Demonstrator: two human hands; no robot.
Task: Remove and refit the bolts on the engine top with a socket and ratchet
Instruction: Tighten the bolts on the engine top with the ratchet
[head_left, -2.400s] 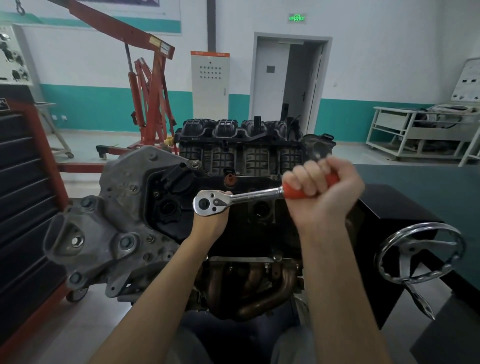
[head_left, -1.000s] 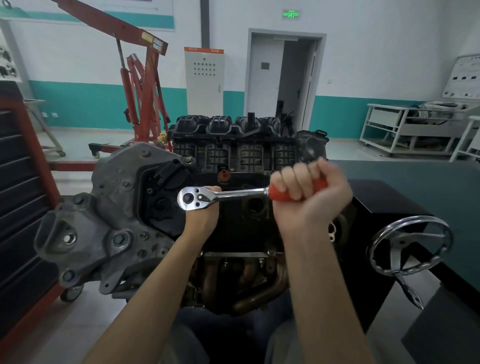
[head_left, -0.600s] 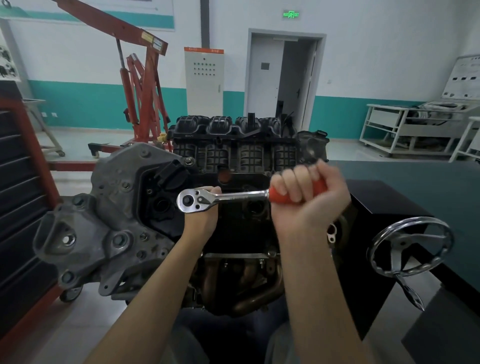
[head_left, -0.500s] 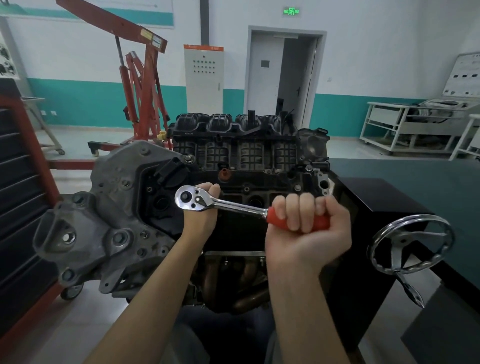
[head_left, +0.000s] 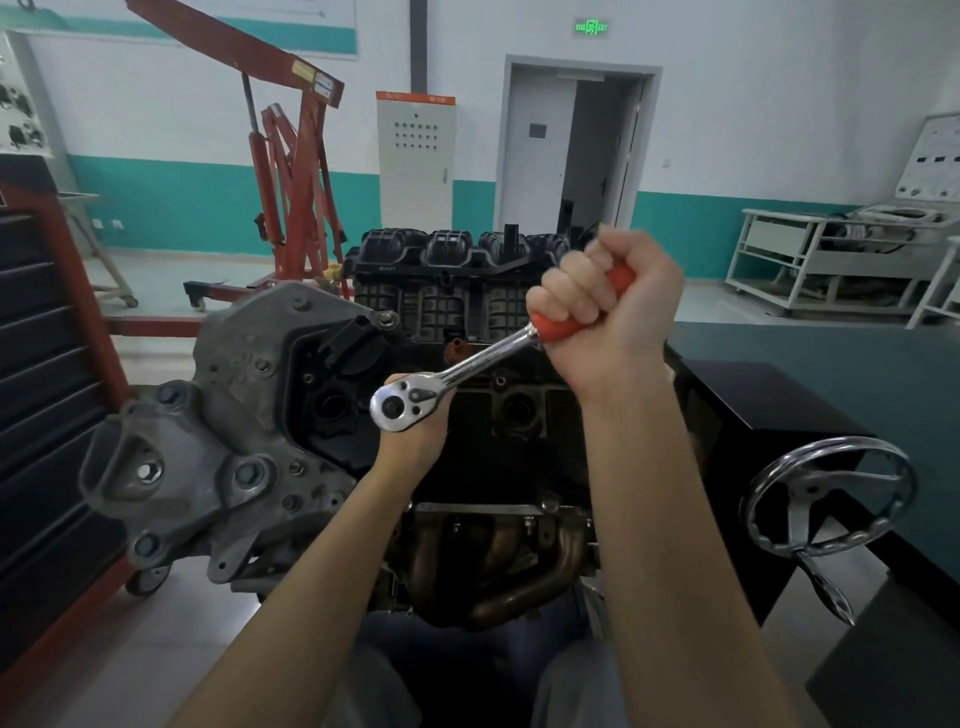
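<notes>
1. Two bare hands work one ratchet (head_left: 457, 371) above the engine (head_left: 467, 415), which fills the middle of the view.
2. The right hand (head_left: 605, 306), at about 1 o'clock from the picture's centre, is clenched in a full fist round the ratchet's orange handle (head_left: 558, 327), with the knuckles facing the camera.
3. The chrome shaft slopes down from that fist toward 8 o'clock and ends in the round ratchet head (head_left: 402, 405).
4. The left hand (head_left: 413, 441) sits directly under the head, at its 6 o'clock; its fingers are curled up behind the head, but what they grasp there is hidden, so the socket and bolt cannot be seen.
5. The head hovers over the dark engine top, just right of the grey cast end cover (head_left: 223, 431) at 9 o'clock.
6. The black ribbed intake manifold (head_left: 447, 275) stands at 12 o'clock behind the tool.
7. The rusty exhaust manifold (head_left: 509, 561) lies at 6 o'clock, between the forearms.
8. A chrome handwheel (head_left: 826, 499) sits at 4 o'clock, and a red engine crane (head_left: 291, 197) stands at 11 o'clock.
</notes>
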